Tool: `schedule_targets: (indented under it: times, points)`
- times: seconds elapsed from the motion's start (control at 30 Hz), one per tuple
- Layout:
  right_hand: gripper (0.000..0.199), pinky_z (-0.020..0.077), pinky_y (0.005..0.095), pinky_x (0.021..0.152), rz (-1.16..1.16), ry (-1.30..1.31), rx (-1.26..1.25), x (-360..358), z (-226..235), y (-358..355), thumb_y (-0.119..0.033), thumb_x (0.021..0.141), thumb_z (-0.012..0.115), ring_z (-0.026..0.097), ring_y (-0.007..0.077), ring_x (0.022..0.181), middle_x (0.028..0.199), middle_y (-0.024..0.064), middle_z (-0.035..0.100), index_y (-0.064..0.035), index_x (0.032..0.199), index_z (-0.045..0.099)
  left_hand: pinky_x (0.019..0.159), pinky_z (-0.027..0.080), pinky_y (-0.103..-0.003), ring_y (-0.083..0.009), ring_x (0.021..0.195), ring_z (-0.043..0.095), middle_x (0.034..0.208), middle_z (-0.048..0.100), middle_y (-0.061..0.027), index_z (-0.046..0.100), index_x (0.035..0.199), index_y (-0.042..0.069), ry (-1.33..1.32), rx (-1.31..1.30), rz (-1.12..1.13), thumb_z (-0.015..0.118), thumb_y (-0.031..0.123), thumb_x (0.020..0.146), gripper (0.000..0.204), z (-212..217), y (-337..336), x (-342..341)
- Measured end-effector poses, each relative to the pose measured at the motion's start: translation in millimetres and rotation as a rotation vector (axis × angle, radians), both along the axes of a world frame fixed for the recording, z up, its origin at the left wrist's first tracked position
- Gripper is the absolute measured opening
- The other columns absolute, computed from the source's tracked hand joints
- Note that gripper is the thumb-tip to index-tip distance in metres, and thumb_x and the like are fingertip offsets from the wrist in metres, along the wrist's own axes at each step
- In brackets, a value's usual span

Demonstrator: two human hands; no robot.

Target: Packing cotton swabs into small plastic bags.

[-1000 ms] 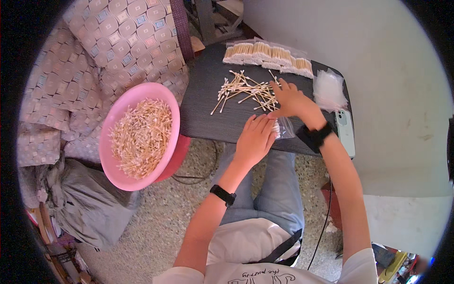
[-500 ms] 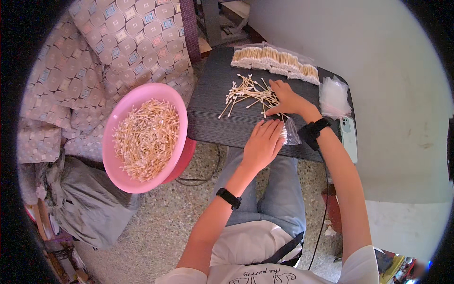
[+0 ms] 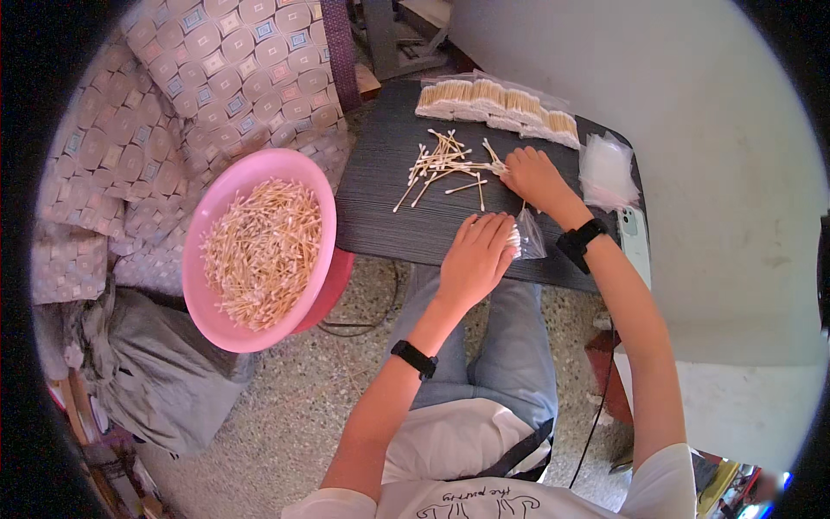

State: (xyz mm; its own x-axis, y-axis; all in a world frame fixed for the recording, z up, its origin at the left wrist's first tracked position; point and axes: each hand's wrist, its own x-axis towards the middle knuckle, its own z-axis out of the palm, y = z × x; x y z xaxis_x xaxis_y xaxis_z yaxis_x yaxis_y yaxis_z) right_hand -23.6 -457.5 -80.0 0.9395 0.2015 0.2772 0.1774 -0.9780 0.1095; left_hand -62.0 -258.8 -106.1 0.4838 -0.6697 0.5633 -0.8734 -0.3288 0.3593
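My right hand (image 3: 538, 183) is closed on several cotton swabs (image 3: 494, 157), whose white tips stick out to the left of the fingers. At the table's near edge my left hand (image 3: 475, 259) covers a small clear plastic bag (image 3: 532, 240), its fingers close together over it. White swab tips (image 3: 515, 242) show inside the bag beside those fingers; the rest is hidden under the hand. A loose pile of swabs (image 3: 441, 157) lies on the dark table (image 3: 380, 186), left of my right hand.
Filled bags of swabs (image 3: 497, 105) stand in a row along the table's far edge. Clear empty bags (image 3: 608, 173) and a white phone (image 3: 634, 242) lie at the right, near the wall. A pink basin (image 3: 194, 259) heaped with swabs stands left of the table, by a patterned sofa (image 3: 242, 65).
My right hand has closed from a spread grasp and gathered several swabs out of the pile, leaving fewer loose ones near it. My left hand stays over the bag.
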Motion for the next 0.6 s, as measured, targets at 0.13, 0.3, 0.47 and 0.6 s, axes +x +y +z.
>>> schedule_targets:
  times: [0.13,0.3,0.47,0.6]
  points:
    - [0.014,0.0468,0.034,0.068,-0.003,-0.093,-0.121,-5.8,-9.6,0.0,-0.014,0.079,0.056,0.056,0.0272,0.083,0.083,0.0115,0.056,-0.0026,0.085,0.052,0.1,0.033,-0.042,-0.0276,0.113,0.047,0.12,0.052,-0.0126,0.046,0.122,0.002,0.01,-0.028,-0.012,0.053,0.022,0.086,0.042,0.9,1.2,-0.4]
    - [0.011,0.0485,0.0361,0.068,-0.018,-0.084,-0.012,-10.3,-14.0,-7.9,-0.005,0.081,0.049,0.056,0.0294,0.083,0.082,0.0142,0.056,-0.0005,0.091,0.048,0.101,0.033,-0.042,-0.0277,0.114,0.047,0.12,0.052,-0.0127,0.046,0.122,0.002,-0.002,-0.013,-0.013,0.052,0.022,0.086,0.042,1.5,0.6,-0.7]
    - [0.013,0.0484,0.0458,0.07,-0.195,0.003,0.354,-14.8,-11.0,-19.0,-0.005,0.087,0.043,0.059,0.0403,0.08,0.086,0.0258,0.058,0.0028,0.098,0.042,0.101,0.033,-0.042,-0.028,0.114,0.047,0.121,0.052,-0.0129,0.046,0.122,0.002,-0.003,-0.014,-0.018,0.053,0.022,0.086,0.042,0.7,1.0,-0.5]
    - [0.015,0.0476,0.0484,0.067,-0.219,-0.012,0.401,-20.0,0.2,-29.1,-0.008,0.089,0.043,0.059,0.0423,0.078,0.084,0.0277,0.06,0.0035,0.098,0.04,0.101,0.033,-0.042,-0.0281,0.114,0.047,0.121,0.051,-0.0128,0.046,0.122,0.002,0.002,-0.009,-0.019,0.052,0.022,0.086,0.041,0.7,0.1,-0.7]
